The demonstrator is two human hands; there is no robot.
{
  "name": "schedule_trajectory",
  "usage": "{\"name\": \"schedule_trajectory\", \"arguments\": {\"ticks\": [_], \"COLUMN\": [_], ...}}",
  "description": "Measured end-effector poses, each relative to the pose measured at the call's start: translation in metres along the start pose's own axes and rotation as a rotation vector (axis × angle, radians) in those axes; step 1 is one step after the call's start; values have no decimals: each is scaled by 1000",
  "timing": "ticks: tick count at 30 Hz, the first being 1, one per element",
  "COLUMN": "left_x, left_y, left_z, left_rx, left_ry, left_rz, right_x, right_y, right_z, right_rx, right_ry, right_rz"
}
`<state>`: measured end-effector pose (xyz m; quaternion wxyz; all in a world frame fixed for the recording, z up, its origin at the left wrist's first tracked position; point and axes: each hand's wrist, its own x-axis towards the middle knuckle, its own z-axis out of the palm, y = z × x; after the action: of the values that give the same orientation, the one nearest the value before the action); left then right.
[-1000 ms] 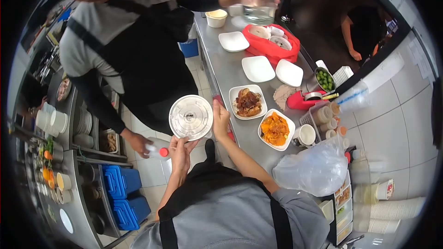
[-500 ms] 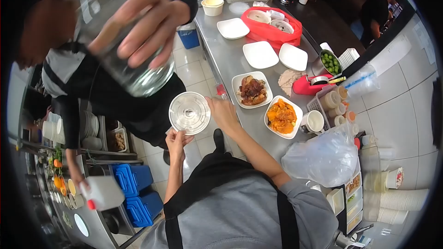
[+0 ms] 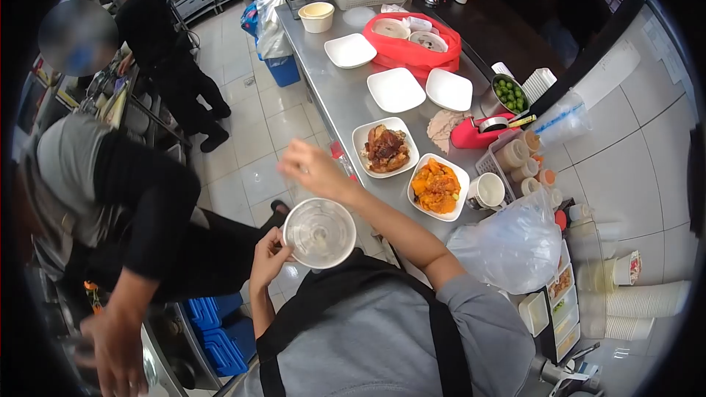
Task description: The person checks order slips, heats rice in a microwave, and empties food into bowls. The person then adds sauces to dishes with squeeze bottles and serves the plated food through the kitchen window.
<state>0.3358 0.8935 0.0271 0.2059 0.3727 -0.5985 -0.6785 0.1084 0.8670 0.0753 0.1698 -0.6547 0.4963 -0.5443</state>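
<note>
Drawn off the rim of the clear round container (image 3: 320, 234) since the earlier frame, the right hand (image 3: 315, 169) is now held just apart from it; its fingers are curled together, but too blurred to tell whether anything is pinched. By the left hand (image 3: 271, 256) the container is held near the black apron (image 3: 331, 283), its rim pinched between thumb and fingers.

Browned meat (image 3: 387, 150) is held in one white dish (image 3: 358, 138), orange-coated pieces (image 3: 437, 187) in another dish (image 3: 445, 215). Green limes (image 3: 510, 94) are heaped in a metal bowl (image 3: 490, 103). Round tubs (image 3: 429, 41) are gathered in a red bag (image 3: 401, 64), their contents hard to make out.

A co-worker's hand (image 3: 121, 349) is blurred and cut off below. The container is see-through with a pale, round rim; whether it is lidded cannot be told.
</note>
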Motion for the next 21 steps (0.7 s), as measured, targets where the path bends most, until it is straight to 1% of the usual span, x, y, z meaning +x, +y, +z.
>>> {"name": "schedule_trajectory", "arguments": {"ticks": [2, 3, 5, 6, 8, 9, 10, 12, 13, 16, 17, 18, 20, 21], "left_x": [-3, -5, -6, -3, 6, 15, 23, 39, 45, 62, 64, 63, 65, 69], "left_y": [5, 7, 24, 29, 46, 50, 53, 69, 81, 87, 89, 94, 104, 102], "left_z": [1, 1, -5, -8, -17, -25, -35, -43, -43, -75, -84, -95, -117, -134], "left_rx": [93, 52, 2, -29, -233, -312, -389, -445, -473, -428, -388, -355, -414, -437], "left_ry": [-59, -54, 53, 107, 165, 152, 139, 200, 234, 218, 294, 335, 442, 453], "left_rz": [26, 11, 33, 49, 143, 190, 234, 235, 242, 300, 318, 336, 373, 381], "right_x": [29, 42, 56, 58, 63, 62, 55, 41, 40, 47, 50, 57, 72, 86], "right_y": [13, 29, 70, 78, 94, 108, 127, 157, 151, 149, 176, 194, 221, 228], "right_z": [-17, -19, -17, -17, -19, -13, -6, 6, 9, 7, 9, 3, -13, -13], "right_rx": [44, 71, 120, 472, 1179, 1444, 1460, 1492, 1336, 618, 282, 195, 15, -62], "right_ry": [4, 37, 101, 154, 247, 338, 290, 188, 209, 363, 431, 473, 555, 500], "right_rz": [169, 224, 336, 540, 942, 1048, 1005, 916, 816, 726, 530, 517, 497, 485]}}
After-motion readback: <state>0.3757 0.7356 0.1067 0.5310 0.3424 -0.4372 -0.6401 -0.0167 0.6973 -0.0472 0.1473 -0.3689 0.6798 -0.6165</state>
